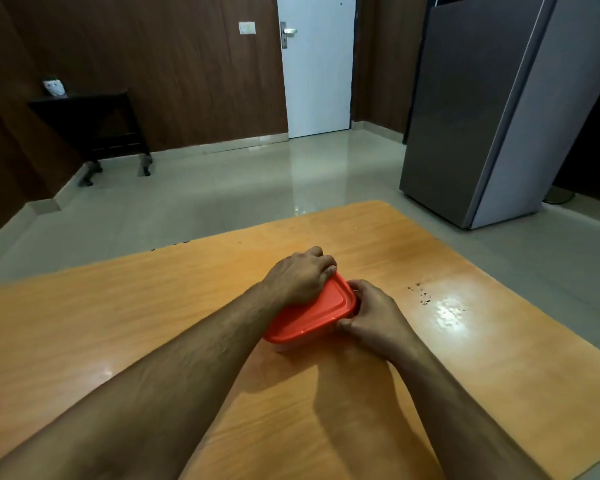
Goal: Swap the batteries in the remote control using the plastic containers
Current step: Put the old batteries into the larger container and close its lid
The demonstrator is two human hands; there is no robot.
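Note:
A plastic container with a red lid [314, 315] sits in the middle of the wooden table [153, 323]. My left hand [300, 275] lies on the lid's far left part, fingers curled over its far edge. My right hand [374, 318] grips the container's right corner, thumb and fingers pinched at the lid's rim. The clear lower box is mostly hidden under the lid and my hands. No remote control or batteries are in view.
Dark crumbs [421, 296] are scattered on the table to the right of the container. Beyond the table are a grey refrigerator [492, 116] at right, a white door [317, 64] straight ahead and a dark side table [90, 126] at left.

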